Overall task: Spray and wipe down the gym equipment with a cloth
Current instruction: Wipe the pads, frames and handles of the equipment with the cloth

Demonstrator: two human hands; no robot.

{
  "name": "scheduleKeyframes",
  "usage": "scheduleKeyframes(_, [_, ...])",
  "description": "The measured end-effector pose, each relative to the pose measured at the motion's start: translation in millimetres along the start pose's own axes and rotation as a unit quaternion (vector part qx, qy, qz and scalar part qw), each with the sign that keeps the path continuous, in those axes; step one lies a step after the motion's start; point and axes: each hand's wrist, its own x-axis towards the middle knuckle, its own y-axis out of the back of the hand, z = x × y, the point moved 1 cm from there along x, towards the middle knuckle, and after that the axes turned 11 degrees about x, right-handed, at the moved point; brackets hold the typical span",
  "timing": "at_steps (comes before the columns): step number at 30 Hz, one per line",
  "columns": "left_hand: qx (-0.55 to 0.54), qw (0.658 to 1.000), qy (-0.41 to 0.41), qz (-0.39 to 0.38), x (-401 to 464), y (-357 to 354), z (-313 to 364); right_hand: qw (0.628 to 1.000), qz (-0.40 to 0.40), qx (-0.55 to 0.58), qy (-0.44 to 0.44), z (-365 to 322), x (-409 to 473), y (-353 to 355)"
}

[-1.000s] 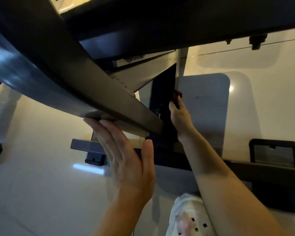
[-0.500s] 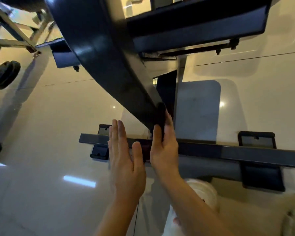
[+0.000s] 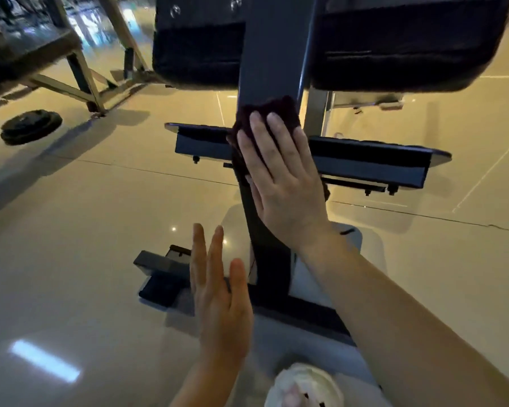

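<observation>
Glossy cream floor tiles [image 3: 100, 201] run under all the equipment and throw back ceiling-light glare, so the room reads as a dimly lit gym floor. At far left a dark weight plate [image 3: 31, 126] lies flat on the tiles, near the foot of a pale steel frame [image 3: 83, 69] belonging to another machine.

Left hand [image 3: 218, 298]: fingers straight and together, thumb apart, holding nothing; it hovers just left of the bench's lower post and does not visibly touch it.

Centre: the grey upright post [image 3: 272, 54] of the bench rises between two black pads [image 3: 394, 48]. A dark maroon cloth [image 3: 265, 113] lies flat on the post just below the pads. Right hand [image 3: 279, 177]: fingers extended flat over the cloth, pressing it to the post rather than curling round it. A crossbar [image 3: 370, 163] runs behind the hand.

Assessment: a wiping pass along the post is in hand. To do it well, keep the palm flat so the whole cloth bears on the metal, overlap strokes, and work into the joint where crossbar meets post. No spray bottle is in view.

Lower right: a white shoe [image 3: 303, 386] shows at the bottom edge, on tile that looks level and unobstructed.
</observation>
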Motion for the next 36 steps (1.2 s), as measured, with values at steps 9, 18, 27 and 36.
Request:
scheduleKeyframes(9, [-0.027,0.998,-0.048,0.012,36,15,8,0.849,-0.3,-0.307,0.308,12,-35,-9])
scheduleKeyframes(18, [-0.111,0.993,-0.043,0.022,82,4,57,0.973,-0.203,-0.106,-0.031,66,148,55])
scheduleKeyframes(27, [-0.214,0.976,-0.028,0.014,109,-1,93,0.98,-0.123,-0.084,-0.13,64,163,37])
scheduleKeyframes(36, [-0.219,0.975,-0.014,-0.03,102,-8,91,0.99,-0.124,-0.051,-0.053,40,107,38])
